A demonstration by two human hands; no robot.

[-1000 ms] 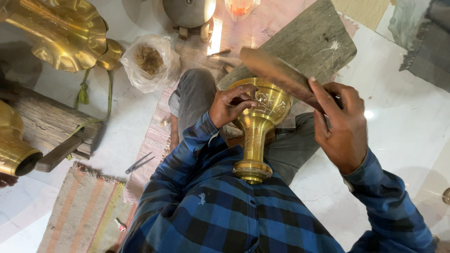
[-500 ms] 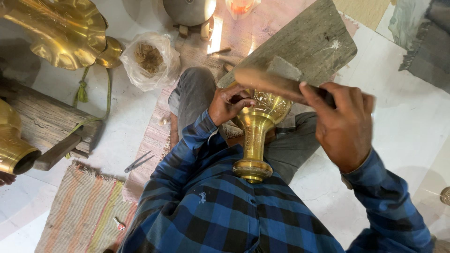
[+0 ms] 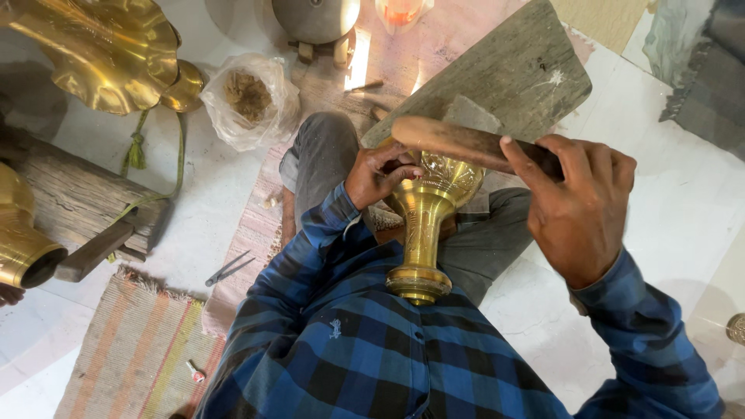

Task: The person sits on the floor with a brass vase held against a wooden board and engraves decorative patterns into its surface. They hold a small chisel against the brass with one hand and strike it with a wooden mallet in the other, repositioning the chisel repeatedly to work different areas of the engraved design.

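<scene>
**Brass vase braced in the lap, wooden mallet raised over it**

Starting at the upper left of the frame, I see a large fluted brass bowl point(image 3: 93, 50), polished and wavy-edged, with a clear plastic bag point(image 3: 250, 101) of brownish crumbly stuff just to its right. At the left edge a second brass vessel point(image 3: 23, 240) lies beside a rough, weathered wooden block point(image 3: 74, 198). Lower left, a striped woven mat point(image 3: 132, 349) covers the pale floor, with thin metal tweezers point(image 3: 229, 268) near its upper edge.

In the middle, the brass vase point(image 3: 427, 225) lies tilted across my lap, foot toward my chest, its flared, engraved bowl pointing away. My left hand point(image 3: 380, 171) sits at the bowl's rim, fingers curled together as if pinching something small; what it is I cannot tell.

Right of centre, my right hand point(image 3: 578, 202) is clamped around the handle of a smooth, rounded wooden mallet point(image 3: 466, 143), held just above the vase bowl. Behind it a grey, scuffed wooden board point(image 3: 512, 70) leans toward the upper right.

My judgement on the risk: the left fingers sit very near the mallet's line, so an off-centre blow could catch them. The vase is round and polished, so it could roll or slip, spoiling the engraved surface.
</scene>
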